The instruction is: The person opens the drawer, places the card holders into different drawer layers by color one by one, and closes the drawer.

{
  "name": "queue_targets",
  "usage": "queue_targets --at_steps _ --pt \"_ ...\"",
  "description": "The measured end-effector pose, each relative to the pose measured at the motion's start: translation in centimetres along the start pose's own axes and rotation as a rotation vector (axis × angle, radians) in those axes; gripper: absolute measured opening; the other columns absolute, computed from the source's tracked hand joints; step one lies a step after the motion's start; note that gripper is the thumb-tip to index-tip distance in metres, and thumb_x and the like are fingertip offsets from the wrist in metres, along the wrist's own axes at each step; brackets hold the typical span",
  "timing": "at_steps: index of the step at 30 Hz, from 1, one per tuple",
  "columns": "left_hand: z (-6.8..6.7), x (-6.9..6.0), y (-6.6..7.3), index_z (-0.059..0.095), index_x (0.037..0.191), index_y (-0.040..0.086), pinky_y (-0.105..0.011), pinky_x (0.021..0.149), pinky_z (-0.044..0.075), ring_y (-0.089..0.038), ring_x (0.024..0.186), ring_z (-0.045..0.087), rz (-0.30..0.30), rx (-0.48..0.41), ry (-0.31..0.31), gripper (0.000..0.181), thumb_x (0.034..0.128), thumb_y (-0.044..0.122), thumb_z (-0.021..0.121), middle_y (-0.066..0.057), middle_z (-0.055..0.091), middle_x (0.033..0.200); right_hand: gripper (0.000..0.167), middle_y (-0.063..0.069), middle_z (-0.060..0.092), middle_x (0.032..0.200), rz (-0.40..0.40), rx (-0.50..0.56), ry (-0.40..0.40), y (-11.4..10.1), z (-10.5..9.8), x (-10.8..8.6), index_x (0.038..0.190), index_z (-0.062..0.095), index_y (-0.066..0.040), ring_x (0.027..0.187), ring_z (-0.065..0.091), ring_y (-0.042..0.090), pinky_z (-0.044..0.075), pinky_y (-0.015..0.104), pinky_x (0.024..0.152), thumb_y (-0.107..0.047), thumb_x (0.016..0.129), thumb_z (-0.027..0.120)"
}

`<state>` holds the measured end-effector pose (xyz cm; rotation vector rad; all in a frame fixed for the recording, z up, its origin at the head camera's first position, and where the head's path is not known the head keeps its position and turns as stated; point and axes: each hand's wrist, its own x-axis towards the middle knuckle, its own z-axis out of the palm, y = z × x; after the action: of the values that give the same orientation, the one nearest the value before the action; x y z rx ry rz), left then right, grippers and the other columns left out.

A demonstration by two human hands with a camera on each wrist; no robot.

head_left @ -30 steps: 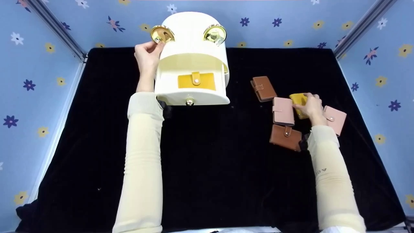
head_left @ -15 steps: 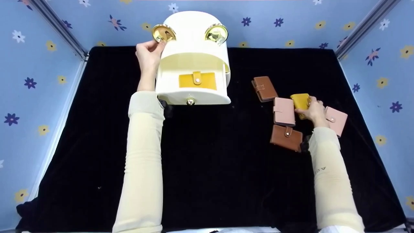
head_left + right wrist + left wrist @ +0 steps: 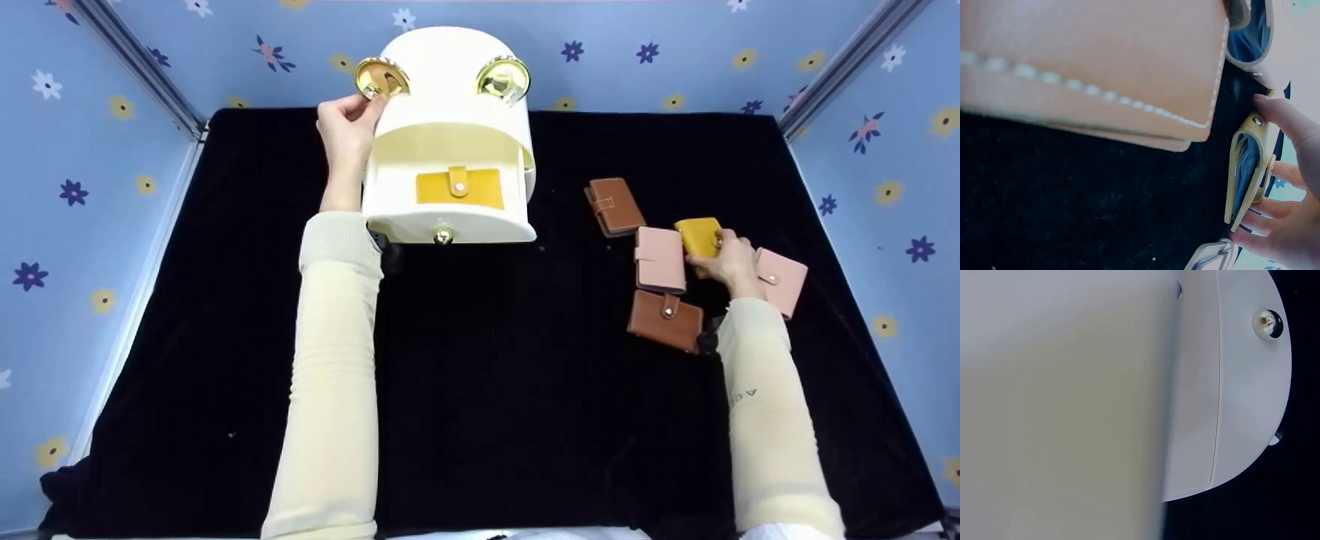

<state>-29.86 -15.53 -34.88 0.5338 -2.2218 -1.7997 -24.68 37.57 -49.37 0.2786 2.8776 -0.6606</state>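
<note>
A black cloth [image 3: 487,390] covers the table, and toward its far side stands a white chest [image 3: 442,79], its drawer [image 3: 480,223] jutting toward the person.

The left hand [image 3: 349,131] is up at the chest, thumb and forefinger pinching the lower rim of the left gold disc [image 3: 382,73]. The right hand [image 3: 733,262], well over to the right, holds a yellow case [image 3: 697,234] across its short way, thumb at the left edge and fingers at the right. I can't tell whether that case rests fully on the cloth. Its long axis points roughly away from the person; the drawer lies well off to its left. The left hand is much nearer the drawer, but only the right is at the case.

Close around it lie a pink case [image 3: 660,259] just left, another pink case [image 3: 786,281] right beside the wrist, and two brown cases [image 3: 618,204].

Inside the drawer, a second yellow case [image 3: 431,189] lies crosswise, about a quarter turn from the held one. The drawer's small round knob [image 3: 443,236] is untouched.
</note>
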Motion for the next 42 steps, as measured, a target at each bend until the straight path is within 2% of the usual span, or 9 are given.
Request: queue_targets --at_steps 4,10,18,25,30,34,42 --pt "0.0 0.0 0.0 0.068 0.102 0.008 -0.019 0.074 0.044 -0.012 0.083 0.059 0.0 -0.002 0.001 0.026 0.0792 0.021 0.068 -0.006 0.067 0.094 0.077 0.036 0.032 0.122 0.013 0.012 0.019 0.0 0.1 0.0 0.133 0.027 0.006 0.11 0.03 0.048 0.016 0.054 0.097 -0.03 0.077 0.066" --pt "0.0 0.0 -0.1 0.068 0.101 0.008 -0.019 0.073 0.044 -0.012 0.082 0.059 0.008 0.001 0.009 0.025 0.0789 0.021 0.068 -0.005 0.067 0.094 0.074 0.033 0.037 0.119 0.009 0.016 0.072 -0.1 0.2 0.0 0.131 0.031 0.006 0.11 0.032 0.046 0.012 0.052 0.1 -0.028 0.076 0.067" --pt "0.0 -0.1 -0.1 0.068 0.1 0.007 -0.019 0.072 0.045 -0.012 0.08 0.059 0.019 -0.009 0.004 0.025 0.0792 0.021 0.068 -0.006 0.067 0.092 0.073 0.033 0.037 0.119 0.001 0.041 0.139 -0.8 -0.2 -0.5 0.131 0.033 0.006 0.103 0.038 0.043 0.03 0.05 0.091 -0.027 0.075 0.067" --pt "0.0 0.0 0.0 0.068 0.1 0.008 -0.019 0.072 0.044 -0.012 0.08 0.059 0.001 -0.014 0.0 0.026 0.0787 0.022 0.068 -0.005 0.067 0.092 0.075 0.031 0.037 0.121 0.001 0.063 0.14 -1.9 -1.0 -0.8 0.133 0.031 0.004 0.103 0.039 0.04 0.031 0.048 0.092 -0.028 0.076 0.067" --pt "0.0 0.1 0.0 0.068 0.101 0.008 -0.019 0.073 0.044 -0.013 0.082 0.059 -0.005 -0.019 -0.002 0.027 0.0788 0.022 0.068 -0.006 0.067 0.093 0.076 0.031 0.036 0.121 -0.006 0.047 0.109 -2.9 -1.4 -1.3 0.134 0.031 0.001 0.104 0.039 0.042 0.026 0.053 0.09 -0.033 0.076 0.066" --pt "0.0 0.1 0.0 0.068 0.101 0.008 -0.02 0.073 0.044 -0.013 0.082 0.059 -0.001 -0.02 -0.002 0.027 0.0786 0.022 0.068 -0.006 0.067 0.093 0.076 0.032 0.036 0.121 -0.042 0.045 0.09 -3.7 -1.5 -1.8 0.134 0.032 0.0 0.103 0.037 0.043 0.026 0.056 0.089 -0.036 0.076 0.066" --pt "0.0 0.1 -0.1 0.068 0.1 0.007 -0.02 0.072 0.045 -0.013 0.08 0.059 -0.007 -0.037 -0.006 0.026 0.0782 0.022 0.069 -0.005 0.067 0.091 0.07 0.031 0.041 0.118 -0.17 0.04 0.103 -5.5 -1.8 -2.9 0.13 0.037 0.004 0.101 0.04 0.042 0.033 0.05 0.085 -0.028 0.076 0.067"
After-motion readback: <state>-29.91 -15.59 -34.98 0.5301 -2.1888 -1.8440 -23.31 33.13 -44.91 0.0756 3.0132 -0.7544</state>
